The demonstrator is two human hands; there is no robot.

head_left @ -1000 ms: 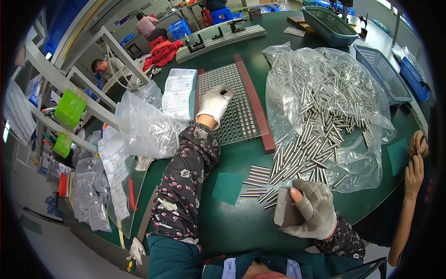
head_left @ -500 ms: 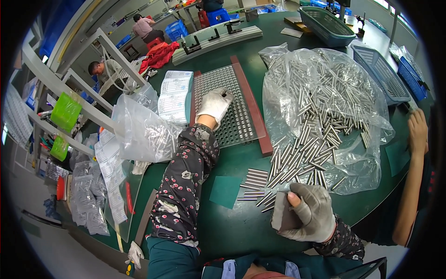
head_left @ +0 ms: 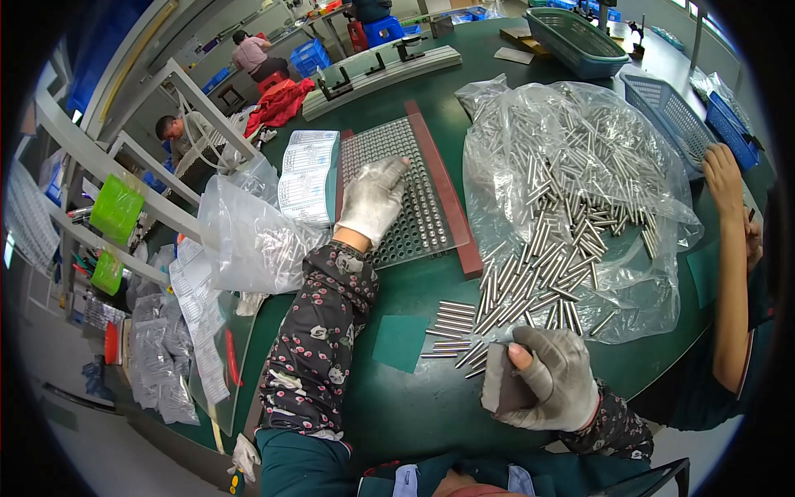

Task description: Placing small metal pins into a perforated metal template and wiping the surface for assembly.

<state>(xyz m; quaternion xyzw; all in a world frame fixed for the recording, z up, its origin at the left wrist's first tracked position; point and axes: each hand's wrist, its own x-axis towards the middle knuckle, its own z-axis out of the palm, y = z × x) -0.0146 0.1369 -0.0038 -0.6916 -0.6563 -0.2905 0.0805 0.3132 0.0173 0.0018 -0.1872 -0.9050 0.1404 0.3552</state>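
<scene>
My left hand [head_left: 372, 201], in a white glove, rests over a perforated plate [head_left: 418, 217] with rows of round holes, many filled with shiny metal ends. Its fingers are bent together at the plate's upper middle; whatever they pinch is hidden. A dark red strip [head_left: 445, 195] runs along the plate's right side. Near the front edge, my right hand [head_left: 556, 379], in a worn glove with a bare thumb tip, grips a flat grey-brown block [head_left: 505, 383]. Just beyond that block, several metal pins [head_left: 451, 319] lie in a row beside a loose pile of pins [head_left: 538, 265].
A clear plastic bag [head_left: 580, 132] full of pins covers the table's right half. Blue baskets [head_left: 669, 116] stand behind it, where a co-worker's hand [head_left: 723, 178] reaches in. Left of the plate are a printed sheet [head_left: 308, 178] and a bag of parts [head_left: 248, 232]. A green square [head_left: 400, 343] lies nearer me.
My left hand has turned and shifted slightly left over the plate. The co-worker's hand has moved farther away toward the blue basket. My right hand keeps its hold on the block.
</scene>
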